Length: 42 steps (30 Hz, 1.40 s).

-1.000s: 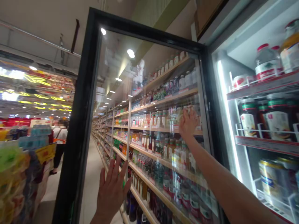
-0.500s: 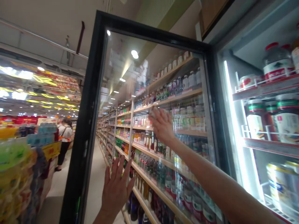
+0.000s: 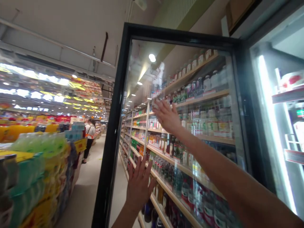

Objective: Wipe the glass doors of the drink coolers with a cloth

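An open fridge door with a black frame (image 3: 111, 142) and a glass pane (image 3: 213, 60) stands in front of me. My left hand (image 3: 139, 186) lies flat on the lower part of the glass, fingers spread, holding nothing. My right hand (image 3: 167, 117) reaches higher up the pane, arm stretched from the lower right. It presses a small pale thing, apparently a cloth (image 3: 156, 102), against the glass at its fingertips.
Through the glass I see long shelves of bottles (image 3: 204, 126) running down the aisle. The lit fridge interior with its shelves (image 3: 287, 95) is at the right. A display of yellow and green packs (image 3: 35, 164) stands at the left. A person (image 3: 89, 136) stands far down the aisle.
My right hand has swept left across the glass, from the pane's right edge to its middle. My left hand has stayed flat on the glass. My view has turned left.
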Each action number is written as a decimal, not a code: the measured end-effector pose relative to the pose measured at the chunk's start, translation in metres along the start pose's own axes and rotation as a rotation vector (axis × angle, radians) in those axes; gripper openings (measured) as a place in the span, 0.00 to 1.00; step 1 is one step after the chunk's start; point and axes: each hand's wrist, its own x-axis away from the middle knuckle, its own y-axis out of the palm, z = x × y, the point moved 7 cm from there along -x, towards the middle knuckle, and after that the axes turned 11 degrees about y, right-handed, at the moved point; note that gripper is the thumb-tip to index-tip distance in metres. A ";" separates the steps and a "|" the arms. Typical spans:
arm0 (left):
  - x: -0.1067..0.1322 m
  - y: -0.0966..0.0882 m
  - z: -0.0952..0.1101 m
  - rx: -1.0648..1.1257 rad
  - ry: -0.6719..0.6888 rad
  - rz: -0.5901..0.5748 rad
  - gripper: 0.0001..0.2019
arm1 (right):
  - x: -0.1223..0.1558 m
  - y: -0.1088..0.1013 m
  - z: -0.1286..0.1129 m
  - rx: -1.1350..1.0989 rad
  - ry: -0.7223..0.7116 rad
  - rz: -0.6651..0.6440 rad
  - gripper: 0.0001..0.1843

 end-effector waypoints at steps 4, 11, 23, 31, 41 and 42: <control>0.002 -0.021 -0.015 0.232 -0.122 -0.001 0.27 | -0.007 0.005 -0.012 -0.033 0.233 0.038 0.22; 0.040 -0.059 -0.057 0.370 -0.361 0.074 0.25 | 0.192 0.024 -0.136 -0.215 -0.538 -0.158 0.20; 0.051 -0.035 -0.024 0.042 -0.224 -0.030 0.34 | 0.261 -0.008 -0.084 -0.153 -0.234 -0.087 0.19; 0.046 -0.033 -0.015 -0.010 -0.221 -0.016 0.35 | 0.254 -0.013 -0.032 -0.010 0.364 0.058 0.23; 0.040 -0.020 0.023 -0.015 -0.067 -0.055 0.32 | 0.302 -0.032 0.032 0.103 0.722 0.218 0.28; 0.039 -0.020 0.022 -0.016 -0.065 -0.044 0.33 | 0.297 -0.029 0.026 0.078 0.665 0.181 0.27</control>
